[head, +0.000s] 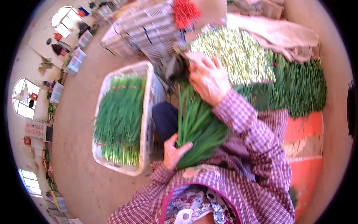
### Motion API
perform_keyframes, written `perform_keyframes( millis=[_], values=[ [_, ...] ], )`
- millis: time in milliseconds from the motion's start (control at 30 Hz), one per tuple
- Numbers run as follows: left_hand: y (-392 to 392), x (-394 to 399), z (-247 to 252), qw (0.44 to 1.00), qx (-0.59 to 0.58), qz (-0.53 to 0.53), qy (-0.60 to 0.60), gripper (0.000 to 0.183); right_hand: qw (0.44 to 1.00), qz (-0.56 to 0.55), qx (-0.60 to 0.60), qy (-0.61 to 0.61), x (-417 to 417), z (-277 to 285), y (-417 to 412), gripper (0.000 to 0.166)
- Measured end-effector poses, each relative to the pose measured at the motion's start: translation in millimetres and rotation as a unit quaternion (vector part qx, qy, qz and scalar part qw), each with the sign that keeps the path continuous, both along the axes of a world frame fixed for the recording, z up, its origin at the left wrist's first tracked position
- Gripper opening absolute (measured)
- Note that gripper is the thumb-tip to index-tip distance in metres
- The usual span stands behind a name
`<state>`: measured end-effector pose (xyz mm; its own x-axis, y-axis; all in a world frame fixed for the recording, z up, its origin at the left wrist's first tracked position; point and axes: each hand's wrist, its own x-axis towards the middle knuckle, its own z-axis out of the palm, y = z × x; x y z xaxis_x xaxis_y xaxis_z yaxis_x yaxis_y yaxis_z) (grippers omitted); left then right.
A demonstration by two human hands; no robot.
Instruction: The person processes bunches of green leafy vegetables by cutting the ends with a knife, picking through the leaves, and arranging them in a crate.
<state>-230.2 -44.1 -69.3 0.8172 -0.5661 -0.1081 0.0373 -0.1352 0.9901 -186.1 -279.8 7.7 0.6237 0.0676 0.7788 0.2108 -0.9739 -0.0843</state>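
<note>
My left hand (pixel 174 151) grips a loose bunch of long flat green leaves (pixel 200 126), probably garlic chives, resting across my lap. Its thumb lies over the leaves near their lower end. My right hand (pixel 209 79) is at the upper end of that bunch, palm down with bent fingers; what lies under it is hidden. Its fingertips are beside a brown cloth edge (pixel 193 56) and a large heap of chives (pixel 235 53) with pale stalk ends turned up. Left of my knee, a white plastic crate (pixel 149 112) contains several banded chive bundles (pixel 120 112).
Stacked pale crates (pixel 153 25) with a cluster of red ties (pixel 186 14) stand ahead. Brown sacking (pixel 279 33) and more banded chives (pixel 304 84) lie at right, above an orange-red surface (pixel 302 173). People and crates (pixel 75 61) line the far left wall.
</note>
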Motion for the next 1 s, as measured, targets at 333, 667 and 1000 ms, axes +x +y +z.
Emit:
perform_keyframes(
  millis=[333, 667, 1000],
  values=[
    [9.8, 4.6, -26.7, 1.0, -0.018, -0.001, -0.005, 0.034, 0.998, -0.025, -0.031, 0.038, -1.2, -11.8, -2.4, 0.005],
    [10.6, 3.8, -21.9, 1.0, -0.02, -0.015, 0.001, 0.032, 0.999, 0.023, -0.03, -0.026, 2.8, -3.9, -19.9, 0.008],
    [7.4, 0.7, -10.1, 0.997, -0.051, -0.007, 0.056, 0.033, 0.995, -0.09, -0.029, -0.018, 8.0, -18.0, -73.9, 0.005]
  ],
)
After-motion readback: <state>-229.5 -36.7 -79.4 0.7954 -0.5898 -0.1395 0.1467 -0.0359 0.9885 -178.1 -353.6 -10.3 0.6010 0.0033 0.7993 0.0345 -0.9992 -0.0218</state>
